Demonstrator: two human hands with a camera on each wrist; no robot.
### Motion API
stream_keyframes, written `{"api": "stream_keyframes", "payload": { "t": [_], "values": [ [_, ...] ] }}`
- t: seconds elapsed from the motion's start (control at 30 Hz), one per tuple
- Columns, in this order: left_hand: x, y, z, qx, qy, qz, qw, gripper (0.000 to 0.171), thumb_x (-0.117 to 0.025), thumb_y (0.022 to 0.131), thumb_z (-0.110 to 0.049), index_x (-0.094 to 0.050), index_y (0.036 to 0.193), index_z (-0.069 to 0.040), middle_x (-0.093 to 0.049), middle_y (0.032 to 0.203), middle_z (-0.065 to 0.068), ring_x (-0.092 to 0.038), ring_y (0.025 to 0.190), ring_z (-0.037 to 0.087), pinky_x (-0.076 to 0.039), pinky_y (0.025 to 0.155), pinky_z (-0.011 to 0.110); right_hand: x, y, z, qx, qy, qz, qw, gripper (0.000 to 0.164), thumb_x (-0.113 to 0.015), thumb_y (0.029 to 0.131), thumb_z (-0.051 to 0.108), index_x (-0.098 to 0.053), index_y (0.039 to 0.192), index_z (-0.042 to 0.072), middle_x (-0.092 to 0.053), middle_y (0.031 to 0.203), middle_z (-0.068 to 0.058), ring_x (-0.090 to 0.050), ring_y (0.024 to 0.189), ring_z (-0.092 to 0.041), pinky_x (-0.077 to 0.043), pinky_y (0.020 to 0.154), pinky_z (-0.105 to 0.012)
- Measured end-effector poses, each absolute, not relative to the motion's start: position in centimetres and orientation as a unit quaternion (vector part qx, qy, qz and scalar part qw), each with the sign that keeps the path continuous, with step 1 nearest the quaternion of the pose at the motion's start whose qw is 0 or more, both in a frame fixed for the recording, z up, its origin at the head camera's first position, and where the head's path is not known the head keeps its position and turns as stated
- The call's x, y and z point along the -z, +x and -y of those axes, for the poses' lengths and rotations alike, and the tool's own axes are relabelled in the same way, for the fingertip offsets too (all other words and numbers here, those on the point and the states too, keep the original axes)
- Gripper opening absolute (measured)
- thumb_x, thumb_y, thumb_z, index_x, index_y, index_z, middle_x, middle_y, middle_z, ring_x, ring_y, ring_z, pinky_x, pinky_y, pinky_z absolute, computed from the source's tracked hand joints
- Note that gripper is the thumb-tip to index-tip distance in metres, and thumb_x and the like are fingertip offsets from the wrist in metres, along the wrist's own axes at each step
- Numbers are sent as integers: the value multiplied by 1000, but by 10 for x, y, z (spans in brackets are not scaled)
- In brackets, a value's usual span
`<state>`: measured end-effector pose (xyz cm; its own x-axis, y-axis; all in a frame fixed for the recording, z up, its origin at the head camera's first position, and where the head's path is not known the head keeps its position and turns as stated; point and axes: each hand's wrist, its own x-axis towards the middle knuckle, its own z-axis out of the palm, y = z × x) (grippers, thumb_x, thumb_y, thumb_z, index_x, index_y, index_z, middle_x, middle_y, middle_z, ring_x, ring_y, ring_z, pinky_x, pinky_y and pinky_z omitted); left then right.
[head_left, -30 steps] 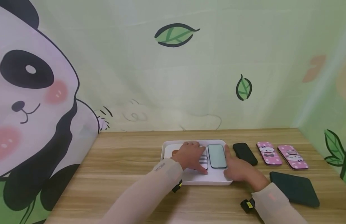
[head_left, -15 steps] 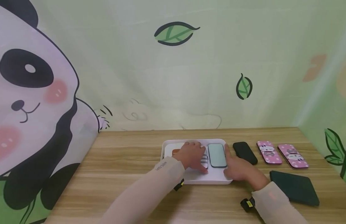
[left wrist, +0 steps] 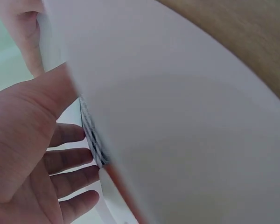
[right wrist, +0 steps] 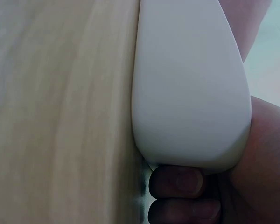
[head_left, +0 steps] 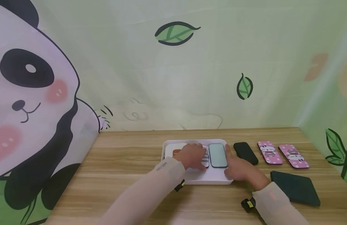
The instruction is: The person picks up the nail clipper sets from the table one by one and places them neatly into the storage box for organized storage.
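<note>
Inside the white tray (head_left: 207, 182), beside the mint case (head_left: 218, 155), the striped case (head_left: 205, 162) lies partly under the left hand (head_left: 191, 155), seemingly being settled; the next move calls for squaring it without nudging its neighbour. The right hand (head_left: 240, 167) grips the tray's end. Whether the left pinches or merely touches is hidden; I cannot tell.

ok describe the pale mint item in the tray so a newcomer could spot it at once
On the wooden table, find the white tray. Inside, near its right end in the head view, lies the pale mint item, a rounded rectangle. Its plain mint face sets it apart from the striped item beside it and the black item outside.
</note>
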<state>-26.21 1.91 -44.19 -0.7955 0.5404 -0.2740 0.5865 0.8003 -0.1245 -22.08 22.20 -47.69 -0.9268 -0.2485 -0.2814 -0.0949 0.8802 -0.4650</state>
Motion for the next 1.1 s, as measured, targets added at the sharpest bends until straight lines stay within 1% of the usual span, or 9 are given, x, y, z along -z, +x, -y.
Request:
{"api": "stream_keyframes", "payload": {
  "t": [0.23, 0.47, 0.7, 0.9, 1.1],
  "values": [
    [447, -266, -19, 92, 290, -946, 112, 67, -73, 84, -58, -57, 137, -20, -60, 129, -1, -56, 106, 16, -50, 96, 34, 477, -221, -222, 225, -93, -956, 166, 102, -59, 89, 12, 16, 157, 0, -57, 74, -6, -53, 55, -19, -41, 52, -33],
    [448, -267, -16, 89, 289, -946, 112, 69, -70, 84, -61, -57, 139, -22, -60, 132, -1, -56, 110, 17, -49, 98, 36, 477, -220, -222, 223, -96, -955, 167, 101, -58, 90, 13, 17, 156, 0, -56, 72, -5, -52, 54, -18, -41, 52, -33],
    [447, -272, -15, 70, 284, -951, 99, 73, -65, 85, -67, -55, 144, -24, -59, 138, 0, -56, 121, 19, -46, 103, 38, 476, -220, -222, 224, -91, -956, 168, 102, -59, 90, 13, 17, 157, 2, -54, 69, -5, -53, 54, -19, -41, 51, -33],
    [443, -269, -11, 86, 285, -951, 86, 72, -60, 89, -66, -52, 146, -24, -56, 142, -2, -54, 127, 19, -44, 107, 38, 476, -221, -222, 224, -94, -955, 169, 102, -58, 90, 14, 17, 157, 1, -54, 69, -5, -51, 53, -18, -39, 50, -32],
    [438, -265, -2, 69, 280, -955, 70, 72, -59, 90, -66, -49, 148, -25, -54, 145, -2, -50, 133, 20, -39, 113, 41, 475, -221, -221, 220, -91, -956, 170, 101, -58, 90, 14, 18, 157, 2, -53, 67, -4, -48, 51, -17, -38, 50, -32]
  ]
}}
